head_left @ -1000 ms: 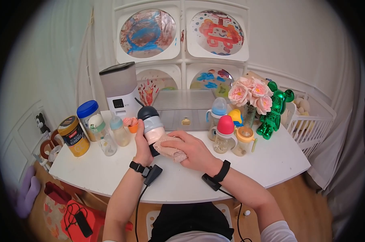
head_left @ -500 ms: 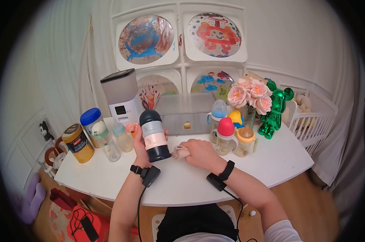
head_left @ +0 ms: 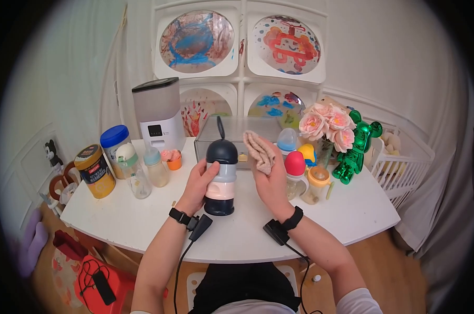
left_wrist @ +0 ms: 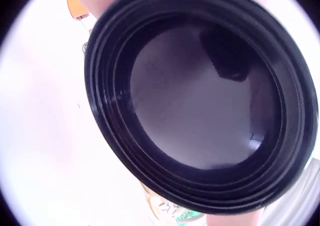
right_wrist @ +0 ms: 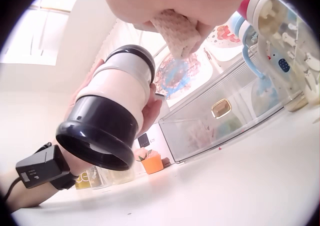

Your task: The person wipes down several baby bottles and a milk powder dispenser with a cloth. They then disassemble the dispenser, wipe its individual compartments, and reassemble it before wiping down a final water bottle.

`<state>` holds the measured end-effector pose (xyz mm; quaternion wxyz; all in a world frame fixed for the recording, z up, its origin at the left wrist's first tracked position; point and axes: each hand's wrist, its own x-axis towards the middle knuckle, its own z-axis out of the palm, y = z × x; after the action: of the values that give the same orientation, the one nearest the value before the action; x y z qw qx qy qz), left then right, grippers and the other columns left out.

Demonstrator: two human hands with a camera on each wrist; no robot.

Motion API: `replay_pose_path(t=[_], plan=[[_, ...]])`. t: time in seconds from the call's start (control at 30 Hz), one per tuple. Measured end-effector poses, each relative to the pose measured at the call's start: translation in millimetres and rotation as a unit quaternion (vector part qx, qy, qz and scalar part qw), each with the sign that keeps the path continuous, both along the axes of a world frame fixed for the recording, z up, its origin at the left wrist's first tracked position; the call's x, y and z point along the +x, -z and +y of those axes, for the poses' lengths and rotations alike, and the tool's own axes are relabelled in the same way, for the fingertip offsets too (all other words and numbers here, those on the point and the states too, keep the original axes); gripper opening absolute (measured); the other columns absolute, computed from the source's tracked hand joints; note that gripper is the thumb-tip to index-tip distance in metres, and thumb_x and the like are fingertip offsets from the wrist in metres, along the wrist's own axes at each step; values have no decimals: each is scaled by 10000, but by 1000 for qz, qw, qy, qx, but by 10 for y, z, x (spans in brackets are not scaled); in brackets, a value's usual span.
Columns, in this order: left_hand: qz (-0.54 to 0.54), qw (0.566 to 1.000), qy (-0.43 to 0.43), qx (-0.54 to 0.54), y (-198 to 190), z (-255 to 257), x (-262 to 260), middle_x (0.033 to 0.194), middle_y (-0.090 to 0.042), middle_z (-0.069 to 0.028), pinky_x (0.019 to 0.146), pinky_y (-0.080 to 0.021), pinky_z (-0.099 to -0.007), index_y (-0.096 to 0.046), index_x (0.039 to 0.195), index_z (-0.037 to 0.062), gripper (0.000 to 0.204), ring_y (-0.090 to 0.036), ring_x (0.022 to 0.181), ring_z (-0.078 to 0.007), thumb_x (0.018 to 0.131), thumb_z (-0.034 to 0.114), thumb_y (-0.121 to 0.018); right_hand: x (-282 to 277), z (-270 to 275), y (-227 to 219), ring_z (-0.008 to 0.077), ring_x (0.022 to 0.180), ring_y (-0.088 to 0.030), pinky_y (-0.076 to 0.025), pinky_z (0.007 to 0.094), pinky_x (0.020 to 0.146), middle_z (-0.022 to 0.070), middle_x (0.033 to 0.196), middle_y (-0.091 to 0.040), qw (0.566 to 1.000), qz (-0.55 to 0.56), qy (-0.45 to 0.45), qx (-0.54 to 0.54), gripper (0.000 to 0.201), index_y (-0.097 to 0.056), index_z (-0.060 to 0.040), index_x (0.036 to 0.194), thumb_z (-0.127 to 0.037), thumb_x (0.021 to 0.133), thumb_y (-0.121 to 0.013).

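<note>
Upright over the middle of the table, a stacked milk powder container point(head_left: 220, 184) has a navy domed lid with a strap loop, grey and pink sections and a navy base. My left hand point(head_left: 194, 187) grips its side, thumb across the grey section. The left wrist view is filled by its hollow, ridged navy base point(left_wrist: 195, 100). To the right, my right hand point(head_left: 271, 183) holds a crumpled pale pink cloth point(head_left: 259, 152), raised apart from the container. Textured folds of that cloth point(right_wrist: 177, 33) poke out between the fingers in the right wrist view.
A clear storage box point(head_left: 203, 144) stands behind the hands. Several baby bottles point(head_left: 295, 175) crowd the right side near a flower vase and a green bear figure point(head_left: 360, 146). Leftward are a yellow-black tin point(head_left: 95, 172), more bottles, a small orange pot point(head_left: 173, 162) and a dispenser point(head_left: 158, 115).
The cloth has come off the container's lower part and moved up and right with my right hand. My left hand has shifted right and turned the container upright, its strap now standing up.
</note>
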<state>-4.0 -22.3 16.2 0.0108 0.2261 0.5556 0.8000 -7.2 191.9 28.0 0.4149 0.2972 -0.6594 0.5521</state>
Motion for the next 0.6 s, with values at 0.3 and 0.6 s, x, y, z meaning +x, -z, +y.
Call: replay_pose_path(t=[0.3, 0.6], plan=[[47, 997, -68, -1, 102, 106, -81, 1387, -635, -90, 1072, -481, -299, -465, 1526, 21, 552, -616, 1249, -165, 1096, 332, -614, 163, -33, 9, 433, 1351, -576, -500, 439, 1110, 196, 1538, -536, 983, 14, -23, 179, 760, -621, -172, 1465, 129, 767, -615], [-65, 979, -117, 151, 134, -66, -172, 1200, -675, -83, 943, -570, -349, -576, 1327, 80, 474, -689, 1086, -194, 1103, 493, -512, 350, -125, 21, 349, 1225, -664, -581, 405, 966, 108, 1444, -619, 945, 40, -1, 324, 597, -694, -210, 1345, -53, 778, -795]])
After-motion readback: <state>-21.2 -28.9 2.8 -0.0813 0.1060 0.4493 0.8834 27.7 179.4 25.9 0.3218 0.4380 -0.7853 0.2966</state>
